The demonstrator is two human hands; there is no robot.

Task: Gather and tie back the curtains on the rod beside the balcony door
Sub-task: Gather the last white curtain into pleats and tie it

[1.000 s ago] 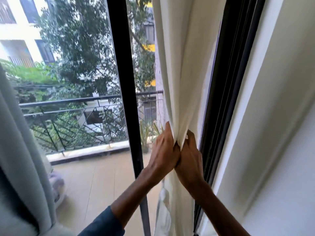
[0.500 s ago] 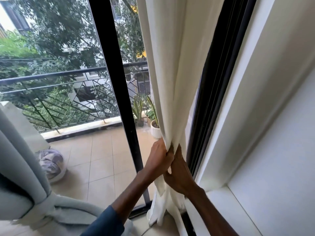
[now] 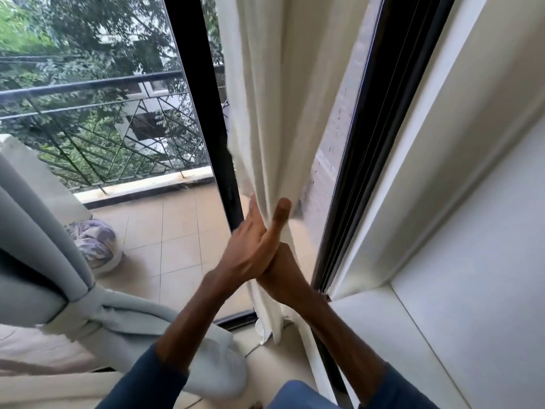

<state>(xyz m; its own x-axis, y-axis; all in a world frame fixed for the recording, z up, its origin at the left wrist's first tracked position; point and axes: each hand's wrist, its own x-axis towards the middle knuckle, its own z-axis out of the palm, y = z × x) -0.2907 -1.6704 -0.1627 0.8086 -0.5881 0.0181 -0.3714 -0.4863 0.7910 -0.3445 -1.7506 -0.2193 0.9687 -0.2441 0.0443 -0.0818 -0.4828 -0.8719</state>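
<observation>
A cream curtain point(image 3: 265, 113) hangs in front of the glass, between the black door post point(image 3: 203, 113) and the dark frame at the right. My left hand point(image 3: 250, 249) pinches its gathered folds between fingers and raised thumb. My right hand point(image 3: 284, 273) sits just below and behind, closed around the same bunch, the two hands touching. Below them the curtain falls narrow to the floor point(image 3: 269, 326). At the left, a grey-blue curtain point(image 3: 35, 231) is bound by a knotted band point(image 3: 88, 308), its tail spread on the floor. The rod is out of view.
Through the glass lie a tiled balcony point(image 3: 177, 231), a metal railing point(image 3: 88, 87) and a bundled cloth point(image 3: 94, 243). A white wall and low ledge point(image 3: 413, 335) close in the right side. A thin cable runs on the floor by the curtain's foot.
Both hands have slid down the cream curtain, squeezing it into a tighter bunch. My view has tilted downward, bringing the floor and the tied grey-blue curtain into sight.
</observation>
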